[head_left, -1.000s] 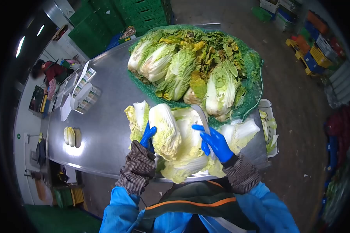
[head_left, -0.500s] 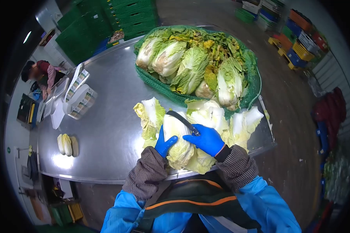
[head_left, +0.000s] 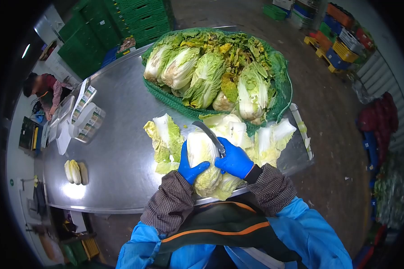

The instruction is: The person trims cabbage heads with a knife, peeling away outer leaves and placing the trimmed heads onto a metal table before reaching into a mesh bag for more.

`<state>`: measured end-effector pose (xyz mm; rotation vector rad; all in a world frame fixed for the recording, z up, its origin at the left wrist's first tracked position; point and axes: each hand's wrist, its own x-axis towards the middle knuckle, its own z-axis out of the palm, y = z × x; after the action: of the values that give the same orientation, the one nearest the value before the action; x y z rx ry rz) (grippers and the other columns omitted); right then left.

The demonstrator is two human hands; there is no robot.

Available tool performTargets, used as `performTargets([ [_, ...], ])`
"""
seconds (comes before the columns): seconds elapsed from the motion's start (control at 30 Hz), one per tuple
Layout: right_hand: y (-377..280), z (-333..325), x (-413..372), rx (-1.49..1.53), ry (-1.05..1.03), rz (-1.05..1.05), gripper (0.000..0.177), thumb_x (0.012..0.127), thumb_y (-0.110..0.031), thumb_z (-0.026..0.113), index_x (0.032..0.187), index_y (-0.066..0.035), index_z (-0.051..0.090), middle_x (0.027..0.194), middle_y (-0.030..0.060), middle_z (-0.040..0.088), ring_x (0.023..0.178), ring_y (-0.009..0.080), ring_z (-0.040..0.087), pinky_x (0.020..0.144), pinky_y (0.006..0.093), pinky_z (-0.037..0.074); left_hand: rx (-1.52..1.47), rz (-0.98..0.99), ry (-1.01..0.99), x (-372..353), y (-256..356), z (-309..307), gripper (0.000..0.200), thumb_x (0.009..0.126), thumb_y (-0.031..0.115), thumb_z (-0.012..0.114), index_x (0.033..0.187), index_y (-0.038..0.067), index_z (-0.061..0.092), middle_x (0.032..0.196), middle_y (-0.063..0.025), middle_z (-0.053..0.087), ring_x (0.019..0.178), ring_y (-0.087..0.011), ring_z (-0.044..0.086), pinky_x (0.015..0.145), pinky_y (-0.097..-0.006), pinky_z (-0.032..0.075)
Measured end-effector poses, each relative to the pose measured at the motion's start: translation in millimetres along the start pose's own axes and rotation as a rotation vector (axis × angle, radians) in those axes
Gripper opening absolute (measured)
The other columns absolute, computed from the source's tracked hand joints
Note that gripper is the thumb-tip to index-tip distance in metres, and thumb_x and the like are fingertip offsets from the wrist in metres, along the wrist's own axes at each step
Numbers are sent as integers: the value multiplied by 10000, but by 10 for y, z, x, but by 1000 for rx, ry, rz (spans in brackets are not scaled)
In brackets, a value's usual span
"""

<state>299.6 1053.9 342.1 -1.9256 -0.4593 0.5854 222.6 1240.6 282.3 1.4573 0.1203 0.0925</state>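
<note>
My left hand [head_left: 191, 168], in a blue glove, holds the left side of a pale Napa cabbage [head_left: 200, 150] near the table's front edge. In my gloved right hand [head_left: 236, 160] is a knife [head_left: 208, 131] with a curved dark blade, which reaches over the cabbage's upper end. The right fingers also rest against the cabbage's right side and partly hide the knife handle. Loose cabbage leaves lie around it: a yellow-green leaf [head_left: 167, 142] to the left, a pale leaf [head_left: 231, 130] behind, and a white-ribbed leaf [head_left: 274, 141] to the right.
Beyond my hands, a green net sack [head_left: 173, 98] holds several untrimmed cabbages. At the left of the metal table [head_left: 121, 112] are a small wrapped-looking cabbage [head_left: 72, 172] and a label roll [head_left: 89, 122]. Another person [head_left: 49, 92] works at the far left. Green crates [head_left: 141, 22] stand behind.
The view has shifted, so the sack and leaves appear farther left. The knife blade has turned to a steeper angle over the cabbage. Both hands keep hold of the cabbage and knife.
</note>
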Motion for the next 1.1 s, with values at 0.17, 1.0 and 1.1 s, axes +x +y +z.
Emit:
performTargets([
  [0.17, 93, -231, 90, 275, -69, 71, 567, 806, -70, 592, 1341, -49, 407, 780, 47, 571, 552, 128, 588, 458, 264, 507, 3, 55, -25, 28, 60, 142, 1051, 660, 185, 802, 1445, 13, 125, 1391, -190, 350, 1296, -296, 363, 1084, -406, 294],
  [1.0, 304, -295, 229, 105, 202, 17, 517, 786, -99, 619, 1279, -56, 472, 670, 105, 609, 522, 181, 615, 450, 308, 494, 15, 93, 225, 160, 42, 432, 926, 676, 182, 777, 1409, 9, 239, 1337, -174, 415, 1234, -288, 431, 1041, -408, 358],
  [1.1, 134, -452, -24, 400, 231, -6, 505, 780, -49, 616, 1268, -38, 485, 644, 63, 577, 485, 136, 577, 447, 282, 484, -208, 71, 260, 169, -58, 336, 813, 744, 181, 716, 1400, 10, 268, 1310, -175, 448, 1200, -293, 472, 1015, -407, 394],
])
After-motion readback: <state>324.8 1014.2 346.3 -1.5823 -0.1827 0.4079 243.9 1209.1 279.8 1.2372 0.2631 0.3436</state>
